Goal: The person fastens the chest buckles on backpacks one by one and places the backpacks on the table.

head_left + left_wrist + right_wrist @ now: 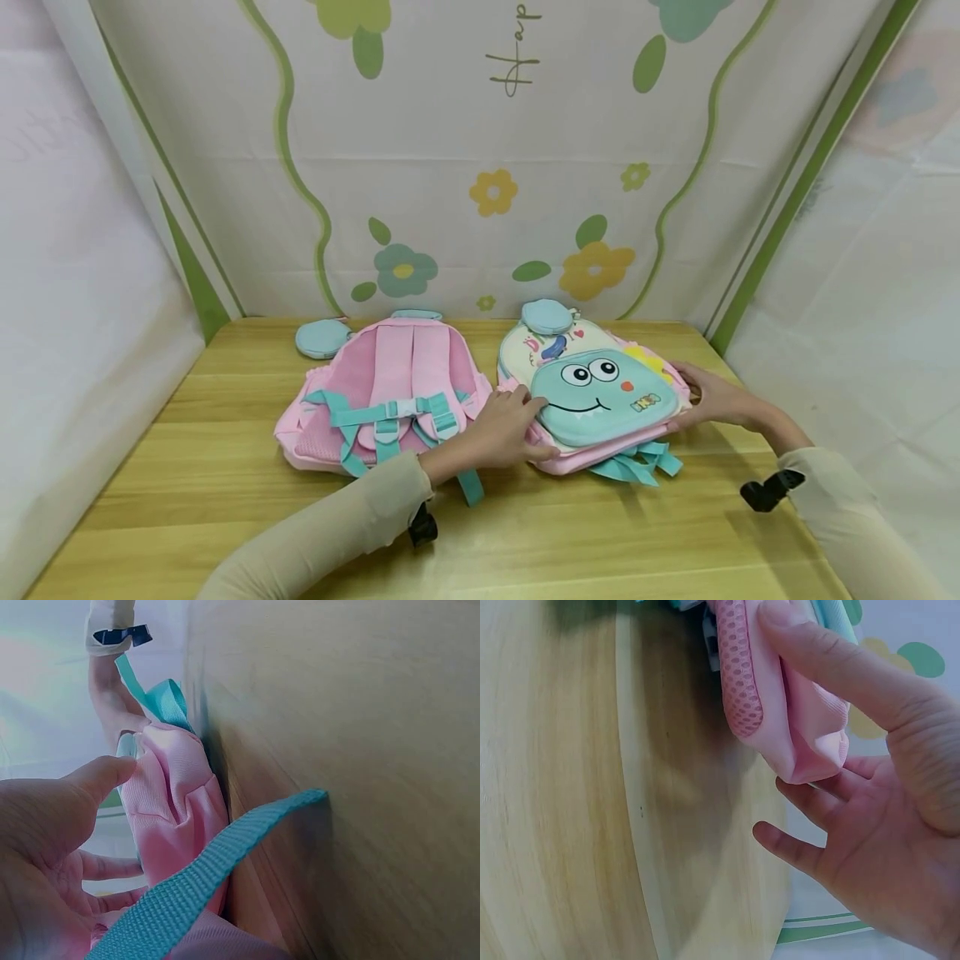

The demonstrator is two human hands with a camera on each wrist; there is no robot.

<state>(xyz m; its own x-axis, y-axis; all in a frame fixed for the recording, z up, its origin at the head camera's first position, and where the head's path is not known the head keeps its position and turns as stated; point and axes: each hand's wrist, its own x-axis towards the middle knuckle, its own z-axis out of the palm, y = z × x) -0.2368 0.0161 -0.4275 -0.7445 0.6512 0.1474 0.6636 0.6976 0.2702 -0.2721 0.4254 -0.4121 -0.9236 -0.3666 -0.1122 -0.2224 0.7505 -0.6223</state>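
Note:
On the right of the table, a small backpack (pixel 581 458) shows its front, with a teal pocket (pixel 607 396) bearing a cartoon face and a pink body. My left hand (pixel 502 429) holds its left side, thumb near the lower corner; in the left wrist view the thumb (pixel 109 772) reaches over the edge. Its right side is gripped by my right hand (pixel 716 400). The right wrist view shows the thumb (pixel 832 656) on the pink fabric (pixel 780 742) and fingers behind it. Teal straps (pixel 637 465) trail from underneath.
Just left, a second pink backpack (pixel 352 375) lies with its shoulder straps and teal buckled webbing upward. A round light-blue pouch (pixel 322 338) sits by its upper left. The wooden table (pixel 187 500) meets a flower-printed cloth wall (pixel 420 167) behind and white panels at the sides.

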